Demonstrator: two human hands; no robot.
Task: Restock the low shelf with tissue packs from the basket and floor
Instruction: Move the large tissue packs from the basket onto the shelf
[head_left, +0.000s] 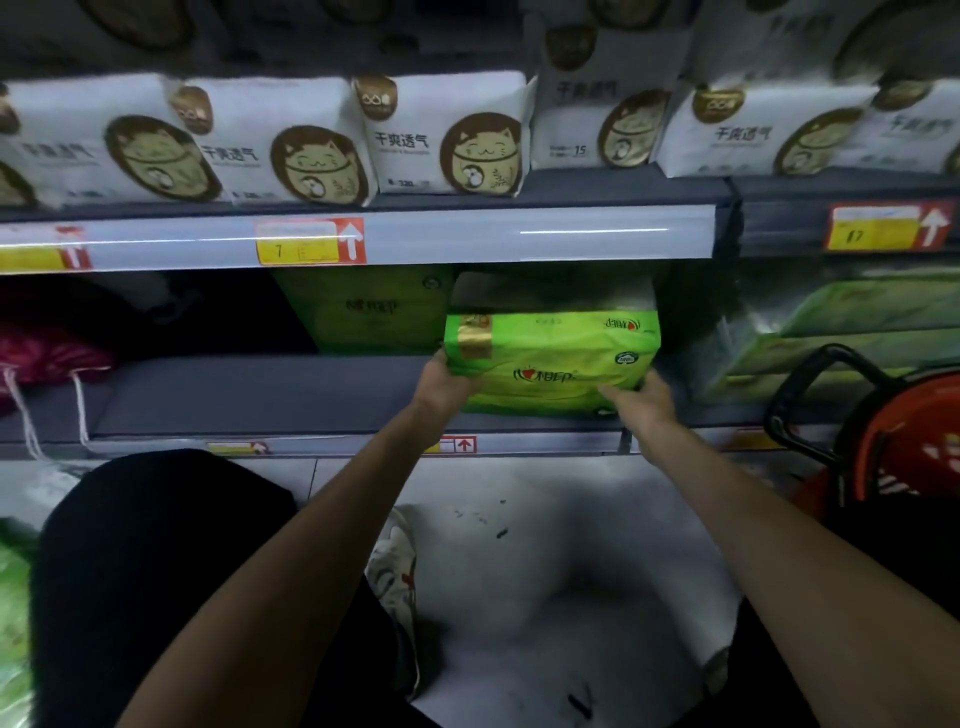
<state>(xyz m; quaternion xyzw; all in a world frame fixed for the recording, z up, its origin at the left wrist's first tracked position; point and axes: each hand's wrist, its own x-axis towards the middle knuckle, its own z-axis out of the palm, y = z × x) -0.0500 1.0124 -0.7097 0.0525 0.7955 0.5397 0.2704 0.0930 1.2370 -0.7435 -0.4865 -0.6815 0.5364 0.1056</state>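
As left hand (448, 382) and right hand (643, 401) grip it, pack (550, 356) seems shelved.

Your tissue pack (550, 358) is bright green with a gold band; upper packs (447, 135) are white with brown-gold cats.

The fingers of the left hand (447, 382) and the right hand (641, 402) are mostly hidden behind and under the green tissue pack (550, 353). The print on the price tag (306, 241) is too blurred to read. The red basket (904, 441) is cut off by the right edge, the pink bag (47, 353) by the left. The green packs to the right (841, 332) are smeared by glare.
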